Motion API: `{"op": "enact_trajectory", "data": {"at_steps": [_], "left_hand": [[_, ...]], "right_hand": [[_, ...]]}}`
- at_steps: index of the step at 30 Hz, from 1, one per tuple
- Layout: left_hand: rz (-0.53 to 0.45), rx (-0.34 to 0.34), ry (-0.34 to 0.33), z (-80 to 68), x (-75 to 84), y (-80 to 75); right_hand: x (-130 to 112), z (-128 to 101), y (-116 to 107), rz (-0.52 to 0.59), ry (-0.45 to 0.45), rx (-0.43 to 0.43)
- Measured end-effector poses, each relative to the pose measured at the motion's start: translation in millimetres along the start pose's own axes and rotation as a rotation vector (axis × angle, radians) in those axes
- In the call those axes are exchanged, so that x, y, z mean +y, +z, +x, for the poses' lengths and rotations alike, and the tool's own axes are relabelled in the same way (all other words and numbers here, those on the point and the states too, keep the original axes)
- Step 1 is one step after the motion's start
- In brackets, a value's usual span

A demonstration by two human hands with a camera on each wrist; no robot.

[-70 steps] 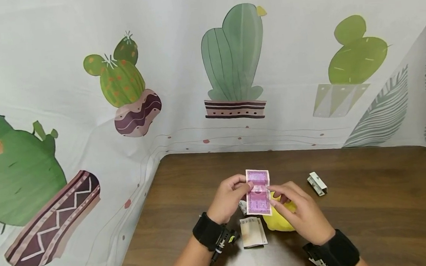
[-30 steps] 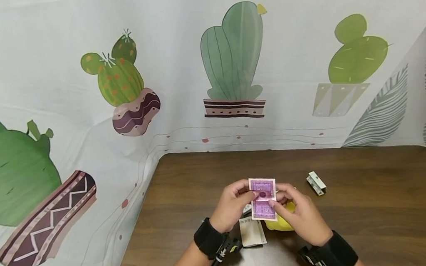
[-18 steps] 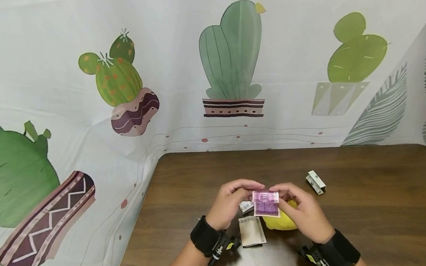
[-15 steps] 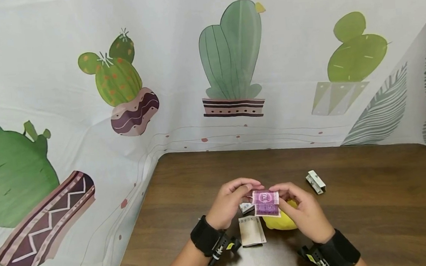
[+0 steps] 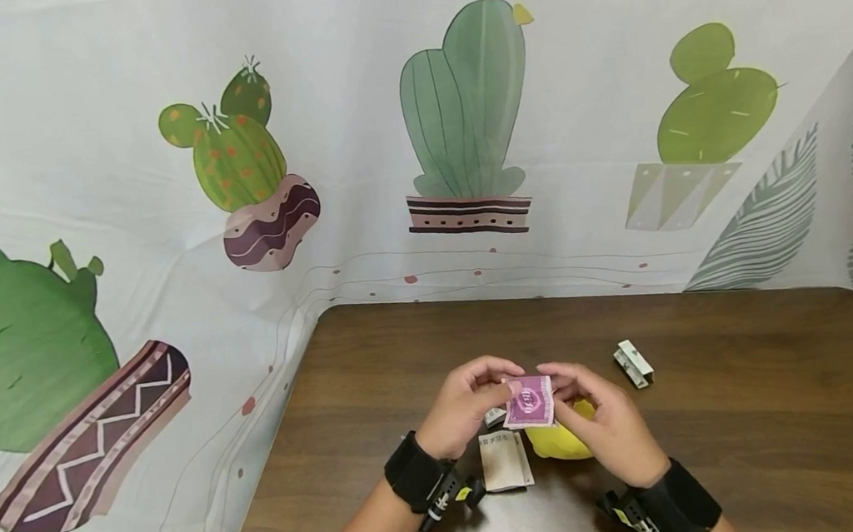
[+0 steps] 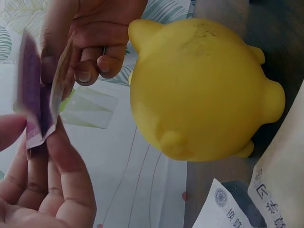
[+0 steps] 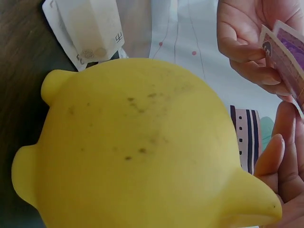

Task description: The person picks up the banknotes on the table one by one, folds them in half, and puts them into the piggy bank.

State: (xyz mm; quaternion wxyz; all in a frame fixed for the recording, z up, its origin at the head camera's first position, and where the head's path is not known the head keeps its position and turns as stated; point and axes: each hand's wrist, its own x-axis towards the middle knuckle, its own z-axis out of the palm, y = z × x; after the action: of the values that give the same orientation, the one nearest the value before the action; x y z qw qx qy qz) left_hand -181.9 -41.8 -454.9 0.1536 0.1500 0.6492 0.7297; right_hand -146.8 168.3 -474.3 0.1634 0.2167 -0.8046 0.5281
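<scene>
A purple banknote (image 5: 529, 406) is held above the table, folded over to about half its length. My left hand (image 5: 455, 412) pinches its left side, thumb on top. My right hand (image 5: 613, 422) holds the right side. In the left wrist view the banknote (image 6: 29, 88) stands as two flaps in a V, with the right thumb (image 6: 51, 61) between them. Below the hands sits a round yellow piggy bank (image 5: 556, 441), partly hidden by the right hand; its stubby legs show in the right wrist view, where the piggy bank (image 7: 128, 142) fills much of the frame.
A beige folded note (image 5: 504, 464) lies in front of the left hand, with a small white folded paper (image 5: 494, 417) behind it. Farther right lies another folded white paper (image 5: 633, 364). A cactus-print cloth (image 5: 356, 138) hangs behind the brown table (image 5: 746, 408).
The purple banknote has gone from lying long and flat between my hands to folded over and shorter. Its printed flap has turned, and my left thumb has come down onto it.
</scene>
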Motion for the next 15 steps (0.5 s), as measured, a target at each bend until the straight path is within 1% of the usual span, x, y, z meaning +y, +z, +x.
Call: {"op": "enact_trajectory", "data": {"at_steps": [2, 4, 9, 15], "left_hand": [[-0.005, 0.021, 0.010, 0.2, -0.1, -0.1], [-0.012, 0.035, 0.017, 0.4, -0.3, -0.3], [-0.019, 0.046, 0.031, 0.6, -0.9, -0.2], [0.001, 0.055, 0.040, -0.2, 0.2, 1.1]], "right_hand": [[-0.1, 0.6, 0.3, -0.013, -0.010, 0.008], [-1.1, 0.7, 0.3, -0.001, -0.004, 0.017], [-3.5, 0.4, 0.5, 0.027, 0.025, 0.034], [-1.6, 0.1, 1.4, -0.036, 0.007, 0.021]]}}
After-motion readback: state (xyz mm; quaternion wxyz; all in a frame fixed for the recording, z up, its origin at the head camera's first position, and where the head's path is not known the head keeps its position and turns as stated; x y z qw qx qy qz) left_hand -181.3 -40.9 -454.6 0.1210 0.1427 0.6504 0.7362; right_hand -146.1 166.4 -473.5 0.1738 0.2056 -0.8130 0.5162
